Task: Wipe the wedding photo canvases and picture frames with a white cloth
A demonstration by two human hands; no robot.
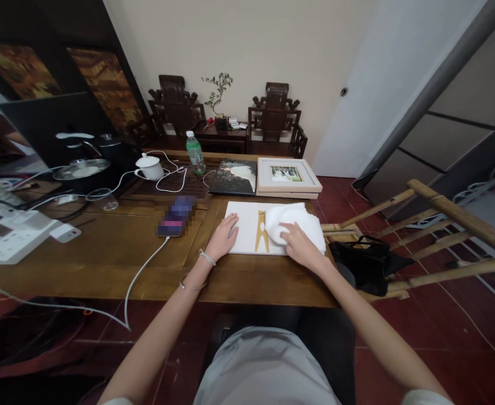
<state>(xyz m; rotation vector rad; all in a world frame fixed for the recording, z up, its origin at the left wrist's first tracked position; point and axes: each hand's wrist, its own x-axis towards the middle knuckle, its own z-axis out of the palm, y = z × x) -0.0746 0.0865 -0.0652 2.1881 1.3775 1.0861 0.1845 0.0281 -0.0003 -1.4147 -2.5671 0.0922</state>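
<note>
A flat white panel (243, 228) lies on the wooden table before me. On its middle is a gold A-shaped piece (262, 232) with two legs pointing toward me; whether it is attached or loose I cannot tell. My left hand (223, 237) rests on the panel's left edge, fingers stretched out and holding nothing. At the right, my right hand (298, 243) grips a bunched white cloth (292, 216) and presses it on the panel, beside the gold piece. The cloth hides the panel's right part.
Behind the panel lie a dark picture (233, 177) and stacked framed photos (288, 175). A green bottle (195, 153), lidded white cup (149, 167), phone (175, 216) with cable, plastic cup (102, 199) and power strip (17, 239) stand leftward. A bamboo chair (399, 225) is at right.
</note>
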